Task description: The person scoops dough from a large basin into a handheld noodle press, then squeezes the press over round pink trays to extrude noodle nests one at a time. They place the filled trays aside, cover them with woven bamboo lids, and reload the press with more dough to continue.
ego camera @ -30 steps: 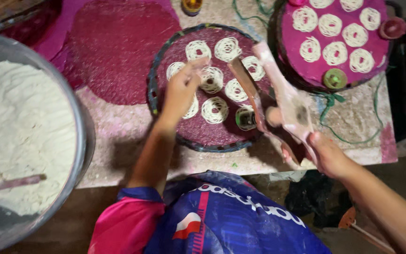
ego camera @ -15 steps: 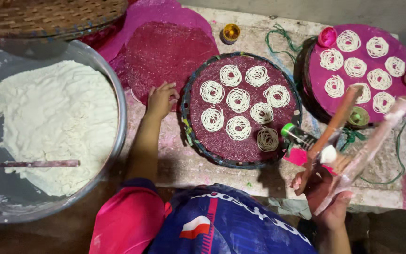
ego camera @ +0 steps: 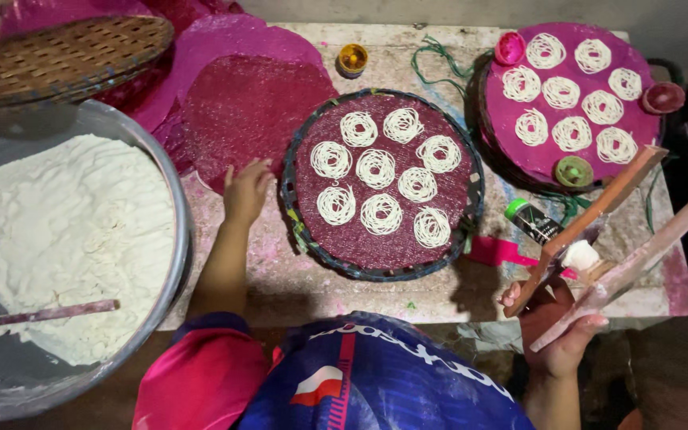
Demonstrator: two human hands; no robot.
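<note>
Stained with pink powder, the desk (ego camera: 296, 279) fills most of my view, and at its near right edge I see my right hand (ego camera: 555, 338) with its grip closed around a wooden noodle press (ego camera: 611, 239), two long wooden bars angled up to the right with a lump of white dough (ego camera: 580, 255) squeezed between them. My left hand (ego camera: 246, 191) rests with loose, spread fingers at the left rim of the round woven tray (ego camera: 381, 185), holding nothing that I can see. That tray sits mid-desk, lined in dark red mesh, and carries nine white noodle coils (ego camera: 381, 213) set apart from one another. Just right of it lie a small green-capped bottle (ego camera: 531, 220) and a flat pink plastic piece (ego camera: 499, 252). Farther right, a second tray stack (ego camera: 571, 99) with a pink liner holds more coils, with small coloured caps around its rim. Left of my left hand lies a bare red mesh mat (ego camera: 252, 119) on pink sheets. At the far left stands a big metal basin (ego camera: 161, 199) of white dough with a stick (ego camera: 49, 312) lying in it, and a woven basket lid (ego camera: 57, 60) above it.
</note>
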